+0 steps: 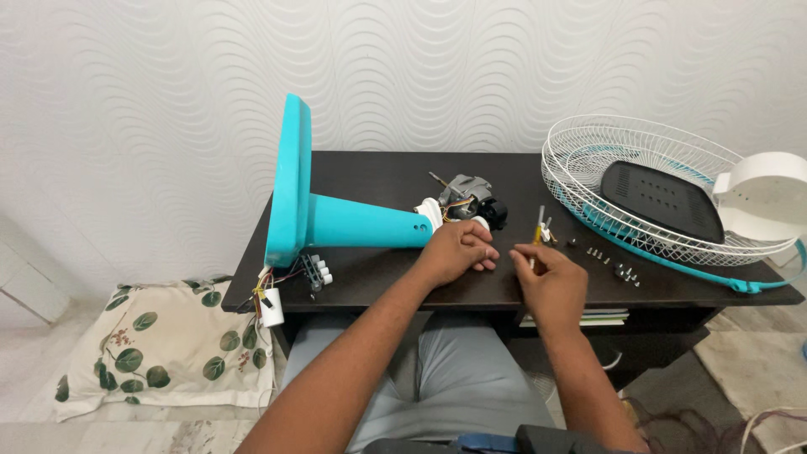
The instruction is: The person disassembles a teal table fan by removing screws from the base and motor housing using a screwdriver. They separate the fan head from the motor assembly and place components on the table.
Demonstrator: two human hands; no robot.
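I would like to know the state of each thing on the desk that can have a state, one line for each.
Turquoise fan stand: lying on its side, base upright.
Fan motor: bare, cover off.
Wire guard: taken off, lying on the desk.
Screws: loose on the desk.
Left hand: resting at the stand's top.
Right hand: pinching something small.

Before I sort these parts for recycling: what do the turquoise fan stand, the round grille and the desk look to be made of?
Turquoise fan stand: likely moulded plastic, smooth, evenly coloured, slightly glossy. Round grille: thin wires, probably white-coated metal, with a turquoise rim that looks plastic. Desk: dark, matte, wood-like top, perhaps laminate; the grain is too faint to tell.
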